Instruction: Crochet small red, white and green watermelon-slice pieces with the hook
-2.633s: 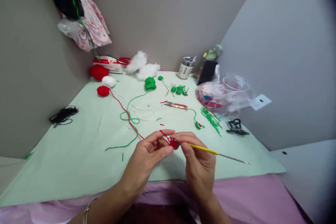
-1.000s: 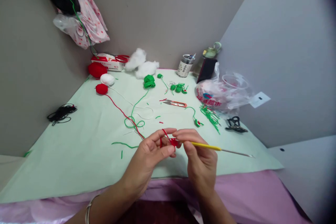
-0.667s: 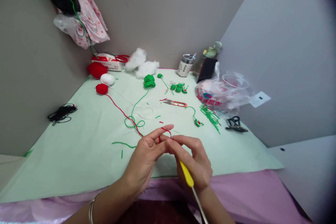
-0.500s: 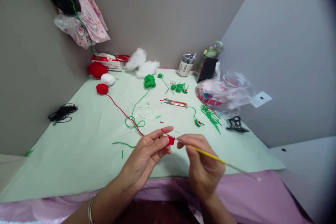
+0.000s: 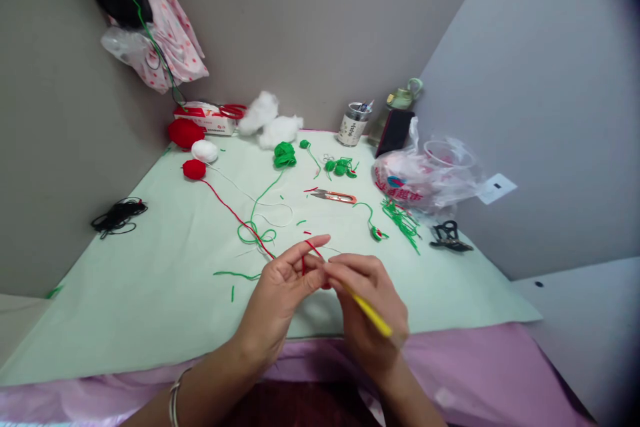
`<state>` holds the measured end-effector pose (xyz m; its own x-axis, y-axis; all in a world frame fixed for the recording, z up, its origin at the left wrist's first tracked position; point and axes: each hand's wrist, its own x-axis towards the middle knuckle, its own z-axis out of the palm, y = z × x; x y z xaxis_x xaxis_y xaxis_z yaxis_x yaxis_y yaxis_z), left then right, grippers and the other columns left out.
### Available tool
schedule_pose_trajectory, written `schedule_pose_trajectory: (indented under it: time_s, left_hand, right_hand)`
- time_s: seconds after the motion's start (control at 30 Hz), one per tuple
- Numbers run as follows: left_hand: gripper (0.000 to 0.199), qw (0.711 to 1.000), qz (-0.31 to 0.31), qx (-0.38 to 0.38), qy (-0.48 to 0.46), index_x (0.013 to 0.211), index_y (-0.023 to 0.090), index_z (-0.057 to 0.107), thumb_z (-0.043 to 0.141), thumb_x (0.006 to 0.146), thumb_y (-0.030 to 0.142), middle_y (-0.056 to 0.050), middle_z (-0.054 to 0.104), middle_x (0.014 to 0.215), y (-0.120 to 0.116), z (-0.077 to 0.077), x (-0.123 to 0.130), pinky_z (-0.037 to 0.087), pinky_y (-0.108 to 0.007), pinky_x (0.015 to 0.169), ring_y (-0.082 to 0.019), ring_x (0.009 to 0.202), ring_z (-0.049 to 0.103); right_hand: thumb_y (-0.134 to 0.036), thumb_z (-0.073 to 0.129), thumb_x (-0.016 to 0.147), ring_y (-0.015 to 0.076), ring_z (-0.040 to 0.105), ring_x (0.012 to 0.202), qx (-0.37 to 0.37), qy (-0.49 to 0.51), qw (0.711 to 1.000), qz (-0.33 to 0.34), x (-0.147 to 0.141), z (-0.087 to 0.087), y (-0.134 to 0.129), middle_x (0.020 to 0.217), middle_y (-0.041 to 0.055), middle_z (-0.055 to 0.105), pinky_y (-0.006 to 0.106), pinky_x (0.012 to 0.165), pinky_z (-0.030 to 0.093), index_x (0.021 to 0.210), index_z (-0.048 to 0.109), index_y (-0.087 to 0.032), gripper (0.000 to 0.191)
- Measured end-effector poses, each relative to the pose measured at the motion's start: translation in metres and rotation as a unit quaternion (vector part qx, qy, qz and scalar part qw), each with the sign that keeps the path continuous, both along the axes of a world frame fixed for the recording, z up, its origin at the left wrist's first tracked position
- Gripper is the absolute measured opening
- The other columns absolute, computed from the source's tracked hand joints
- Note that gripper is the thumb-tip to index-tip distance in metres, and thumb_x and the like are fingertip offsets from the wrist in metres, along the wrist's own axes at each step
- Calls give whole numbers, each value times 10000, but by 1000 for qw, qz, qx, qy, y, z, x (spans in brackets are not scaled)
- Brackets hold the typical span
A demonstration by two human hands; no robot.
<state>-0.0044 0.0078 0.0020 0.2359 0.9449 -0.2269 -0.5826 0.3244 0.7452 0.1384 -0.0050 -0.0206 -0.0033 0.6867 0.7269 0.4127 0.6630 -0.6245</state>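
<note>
Between thumb and fingers, my left hand (image 5: 283, 287) pinches a small red crochet piece, now almost wholly covered by fingertips. Red yarn (image 5: 314, 248) loops over its raised index finger and trails back to a small red yarn ball (image 5: 194, 169). My right hand (image 5: 373, 307) is closed on a crochet hook (image 5: 369, 311) with a yellow handle, held like a pencil. Both hands meet at the fingertips above the front of the table, and the hook's tip is hidden there.
Thread snips (image 5: 334, 197) lie beyond my hands, with a green yarn ball (image 5: 285, 155) behind. Green yarn scraps (image 5: 401, 223), a black claw clip (image 5: 451, 237) and a plastic bag (image 5: 425, 177) are at right. Black cord (image 5: 119, 217) lies left; white stuffing (image 5: 280, 131) sits at the back.
My right hand has moved left against my left fingertips, and the hook's handle now tilts more steeply toward me. The red piece, visible before, has become covered.
</note>
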Motion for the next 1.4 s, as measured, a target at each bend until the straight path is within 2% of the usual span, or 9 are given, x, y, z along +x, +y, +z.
schedule_pose_trajectory:
  time_s: [0.1, 0.2, 0.33, 0.5, 0.6, 0.8, 0.97, 1.17, 1.4]
  left_hand:
    - [402, 995, -45, -62, -65, 1146, 199, 841, 939, 761, 261, -20, 751, 881, 3, -2, -2, 536, -232, 827, -113, 806, 661]
    - [366, 991, -56, -89, -85, 1095, 162, 855, 936, 744, 228, -18, 729, 842, 6, -2, -7, 540, -213, 782, -93, 746, 635]
    - [292, 999, -16, -37, -26, 1053, 195, 864, 916, 769, 241, 16, 687, 767, 6, 1, -8, 513, -202, 775, -92, 738, 624]
    - [374, 998, 9, 44, 37, 1172, 270, 823, 895, 807, 226, 33, 692, 779, 1, 1, -1, 498, -251, 857, -121, 810, 641]
    - [410, 998, 2, 52, 42, 1214, 264, 801, 895, 816, 257, 25, 690, 822, 3, 2, -2, 502, -273, 851, -134, 821, 643]
    - [329, 996, -47, 63, 46, 1209, 220, 798, 803, 910, 358, -21, 718, 905, 7, 9, -14, 503, -321, 860, -165, 833, 655]
    - [348, 995, -46, 59, 73, 1167, 223, 808, 870, 837, 315, -9, 698, 860, 8, 9, -17, 487, -322, 866, -177, 839, 659]
    - [292, 995, -52, 47, 65, 1127, 205, 824, 817, 859, 320, -15, 680, 814, 9, 10, -19, 489, -346, 859, -190, 800, 643]
    - [311, 984, -32, 102, 143, 1153, 242, 813, 837, 856, 331, 3, 649, 830, 8, 9, -20, 463, -310, 850, -185, 841, 598]
  right_hand:
    - [-78, 656, 973, 213, 739, 949, 46, -36, 998, -25, 2, -4, -1, 1096, 75, 775, 335, 764, 613, 1238, 777, -297, 364]
    - [-139, 625, 1007, 192, 712, 804, -56, 99, 993, 1, 6, 2, 3, 901, 41, 757, 331, 710, 594, 1090, 798, -279, 237]
    - [-265, 630, 1029, 139, 635, 630, -174, 279, 940, 90, 4, 10, 9, 811, 18, 706, 285, 598, 541, 954, 799, -254, 185]
    - [-182, 689, 989, 177, 687, 889, -129, 167, 975, 68, -3, 9, 7, 919, 35, 735, 289, 744, 572, 1030, 825, -299, 185]
    - [-139, 726, 952, 170, 693, 901, -130, 130, 981, 67, -2, 10, 5, 970, 36, 723, 275, 743, 581, 1061, 819, -307, 222]
    - [-126, 763, 903, 172, 702, 823, -167, 176, 967, 76, 5, 17, 12, 863, 24, 736, 278, 726, 582, 909, 807, -259, 141]
    - [-163, 784, 872, 169, 703, 755, -201, 216, 950, 100, 1, 20, 13, 831, 25, 739, 272, 670, 580, 846, 801, -243, 86]
    - [-215, 835, 830, 142, 685, 716, -270, 302, 905, 126, 2, 13, 15, 824, 4, 745, 242, 644, 559, 829, 788, -238, 52]
    - [-168, 787, 867, 130, 688, 760, -242, 247, 931, 119, 1, 20, 11, 825, -7, 730, 225, 694, 547, 829, 786, -244, 84]
